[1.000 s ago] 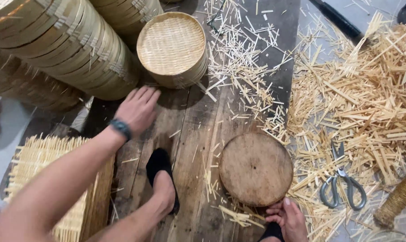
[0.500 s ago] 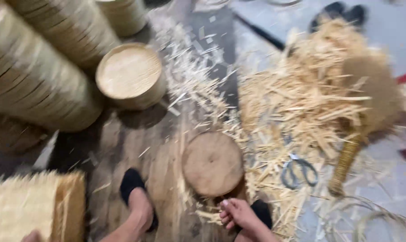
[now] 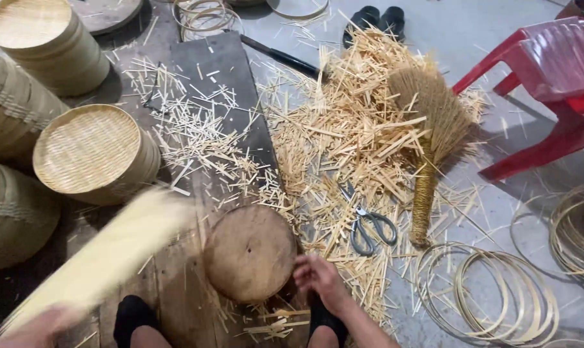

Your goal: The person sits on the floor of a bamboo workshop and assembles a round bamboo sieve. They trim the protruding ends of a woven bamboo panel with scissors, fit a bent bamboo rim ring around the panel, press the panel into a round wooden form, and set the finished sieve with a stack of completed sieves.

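My left hand is blurred at the bottom left and grips the end of a pale woven bamboo piece, which streaks up to the right in motion blur. A round wooden block lies on the dark plank floor between my feet. My right hand is on the block's right rim with its fingers curled against it. My feet in black footwear show at the bottom edge.
Round bamboo baskets are stacked at the left. A heap of bamboo splinters, scissors and a straw broom lie to the right of the block. Bamboo hoops and a red plastic chair are further right.
The view has swung right and up. My left hand left the floor near the baskets and now swings the woven bamboo piece in from the left. My right hand stays at the block.
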